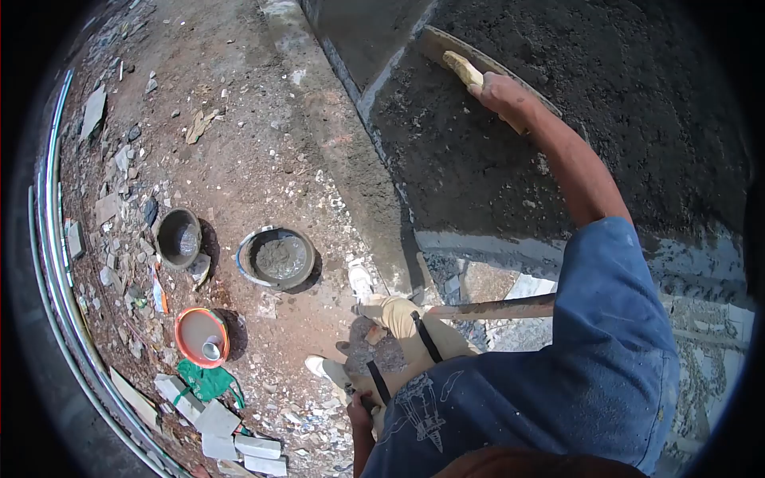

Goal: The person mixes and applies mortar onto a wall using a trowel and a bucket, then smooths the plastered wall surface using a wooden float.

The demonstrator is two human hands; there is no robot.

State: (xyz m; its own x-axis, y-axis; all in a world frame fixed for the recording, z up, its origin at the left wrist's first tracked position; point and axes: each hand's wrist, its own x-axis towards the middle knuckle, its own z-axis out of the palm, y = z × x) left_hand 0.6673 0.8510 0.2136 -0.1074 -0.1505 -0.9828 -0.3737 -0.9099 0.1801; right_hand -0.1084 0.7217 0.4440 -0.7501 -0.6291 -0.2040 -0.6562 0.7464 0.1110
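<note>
My right hand (504,97) is closed round the pale handle of a long wooden float (486,64), which lies against a dark, wet mortar surface (470,175) at the upper right. Low in the view, beside my leg, my left hand (362,406) is closed on a dark object that I cannot make out. A bucket of grey mortar (277,259) stands on the ground left of my feet. Near it are a dark bucket (178,239) and an orange-rimmed bucket (202,338) with greyish water and a metal cup (211,348) in it.
A wooden pole (494,309) crosses near my legs. Broken tile, rubble and white blocks (217,426) litter the ground at the left, with a green bag (209,381) beside them. Long metal pipes (54,231) run along the far left. A concrete ledge (343,135) borders the mortar surface.
</note>
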